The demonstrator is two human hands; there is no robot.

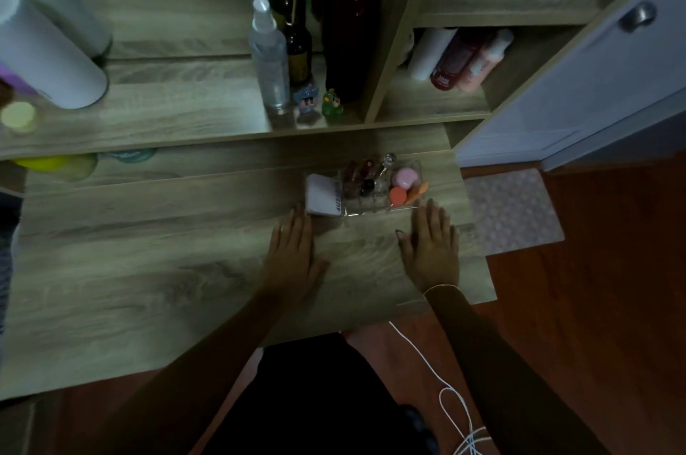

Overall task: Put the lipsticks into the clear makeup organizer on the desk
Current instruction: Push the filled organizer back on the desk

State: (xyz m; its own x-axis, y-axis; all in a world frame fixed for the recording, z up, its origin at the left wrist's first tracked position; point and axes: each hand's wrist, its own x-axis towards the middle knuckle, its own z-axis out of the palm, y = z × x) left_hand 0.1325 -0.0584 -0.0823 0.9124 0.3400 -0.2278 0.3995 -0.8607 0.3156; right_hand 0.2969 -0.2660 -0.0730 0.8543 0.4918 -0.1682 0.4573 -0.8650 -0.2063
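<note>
Now both hands, left hand (293, 250) and right hand (432, 246), lie flat on the desk (148, 269).

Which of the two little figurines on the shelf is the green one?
The right-hand figurine, standing next to the dark red bottle. The other figurine, to its left by the clear spray bottle, is blue with a pink face.

Dim, murky frame. Clear makeup organizer (382, 183) on desk: contents too dark and small to sort; dark red tubes in middle could be lipsticks (358, 170), count can't be told. Label on white compact (321, 199) at its left side unreadable. White cylinder (44, 57) cut off by left edge, w/ blurred yellow round thing (18, 116) below it. Bottles in shelf cubby (460, 57) partly hidden by divider. Dark red bottle (349, 16) top cut off by upper edge.
</note>
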